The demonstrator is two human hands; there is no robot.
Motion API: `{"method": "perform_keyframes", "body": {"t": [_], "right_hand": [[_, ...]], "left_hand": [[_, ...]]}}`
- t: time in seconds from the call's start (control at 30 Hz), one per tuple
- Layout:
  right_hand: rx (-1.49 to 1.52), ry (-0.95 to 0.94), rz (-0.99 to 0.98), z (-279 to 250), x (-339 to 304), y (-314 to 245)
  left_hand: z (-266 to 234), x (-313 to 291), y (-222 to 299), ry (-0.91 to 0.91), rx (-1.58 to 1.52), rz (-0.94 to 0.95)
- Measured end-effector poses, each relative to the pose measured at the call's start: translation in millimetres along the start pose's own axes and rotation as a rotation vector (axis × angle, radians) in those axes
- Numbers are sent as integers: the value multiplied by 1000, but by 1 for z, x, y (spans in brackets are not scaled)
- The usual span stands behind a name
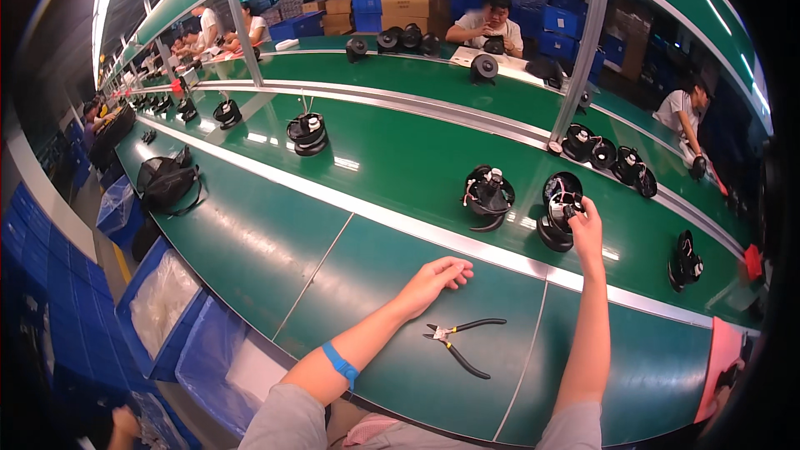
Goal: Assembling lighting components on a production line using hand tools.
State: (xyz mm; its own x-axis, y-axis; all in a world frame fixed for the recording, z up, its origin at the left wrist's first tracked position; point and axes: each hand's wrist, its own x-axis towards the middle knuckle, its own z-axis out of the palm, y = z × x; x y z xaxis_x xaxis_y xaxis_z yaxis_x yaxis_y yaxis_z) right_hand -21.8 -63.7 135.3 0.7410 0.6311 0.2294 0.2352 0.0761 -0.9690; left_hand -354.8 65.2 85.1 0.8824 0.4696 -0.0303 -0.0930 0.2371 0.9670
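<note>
My right hand [588, 229] reaches over the green belt, its fingers closed on the upper part of a black round device housing [556, 236] with white parts and wires inside. What exactly the fingertips pinch is partly hidden. My left hand [439, 280] rests above the near work surface, fingers loosely bent and nothing visible in them. A blue strap [340, 365] circles the left forearm. Between my arms lie cutting pliers [454, 337] with black handles, jaws toward the left. Another black housing [488, 197] with white parts and wires stands left of the held one.
More black housings, such as one [308, 133], stand along the belt [392, 162]. A black bag-like item [169, 181] lies at the left end of the bench. Blue bins [218, 358] with plastic liners stand below left. Across the belt, a person [492, 29] handles a black part.
</note>
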Motion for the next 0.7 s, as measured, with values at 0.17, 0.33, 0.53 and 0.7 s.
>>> {"method": "perform_keyframes", "body": {"t": [0.17,0.33,0.53,0.7], "right_hand": [[-67,79,-322,47,-3,-3],[-542,-167,-345,111,-3,-37],[-815,-206,-470,127,12,-58],[-787,-162,-539,95,-20,-66]], "left_hand": [[0,-3,6,1,29,10],[1,3,-9,-36,164,62],[-1,4,-6,-82,124,39],[2,3,-7,-77,121,52]]}}
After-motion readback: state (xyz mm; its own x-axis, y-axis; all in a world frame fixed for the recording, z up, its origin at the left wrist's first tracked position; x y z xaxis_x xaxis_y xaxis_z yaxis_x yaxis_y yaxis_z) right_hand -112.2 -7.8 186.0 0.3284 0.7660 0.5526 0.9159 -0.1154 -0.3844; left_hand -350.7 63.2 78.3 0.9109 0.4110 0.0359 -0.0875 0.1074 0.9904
